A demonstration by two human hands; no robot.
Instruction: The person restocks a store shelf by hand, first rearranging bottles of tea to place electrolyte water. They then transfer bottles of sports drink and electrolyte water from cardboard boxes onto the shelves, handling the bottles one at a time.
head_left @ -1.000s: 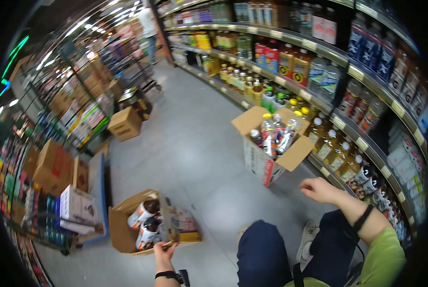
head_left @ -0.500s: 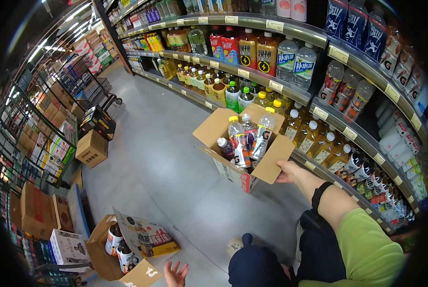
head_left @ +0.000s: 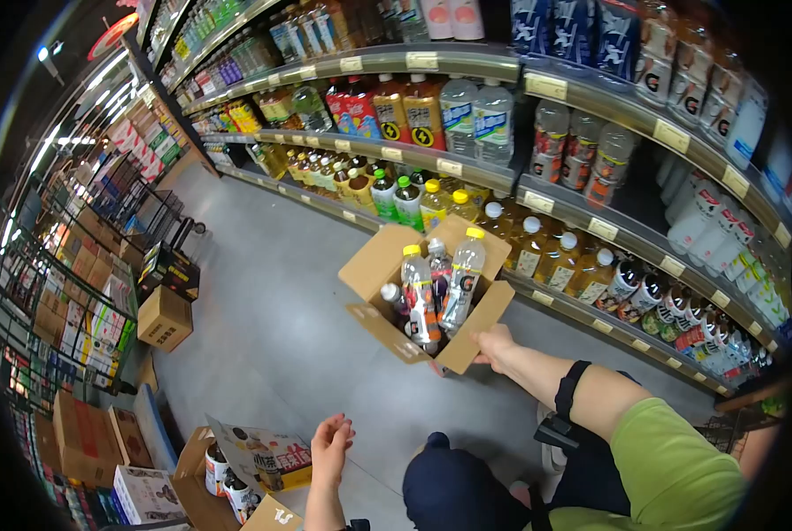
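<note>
Grips with the right hand (head_left: pixel 495 347) the edge of a flap (head_left: pixel 484 324) on a brown cardboard box (head_left: pixel 380 332) with unfolded top, just in front of long, grey-edged shelves (head_left: pixel 480 62) of drinks. Cannot see how the box's base meets the smooth grey floor (head_left: pixel 281 341). Inside it, side by side: two tall clear plastic bottles with yellow caps (head_left: pixel 421 301), plus a dark purple bottle with a whitish cap (head_left: pixel 397 304) at left. Holds the left hand (head_left: pixel 330 447) in mid-air, half curled with fingers loosely parted, well apart from that box, near the grey printed panel (head_left: pixel 276 456) of a second brown cardboard box (head_left: pixel 194 488) at lower left. In this one: dark bottles with white-and-orange labels (head_left: pixel 216 471). Wears a black strap (head_left: pixel 571 389) on the right forearm. On the lowest shelf, behind the first box: amber bottles with white caps (head_left: pixel 529 250). Farther left: a closed brown carton (head_left: pixel 166 317).
</note>
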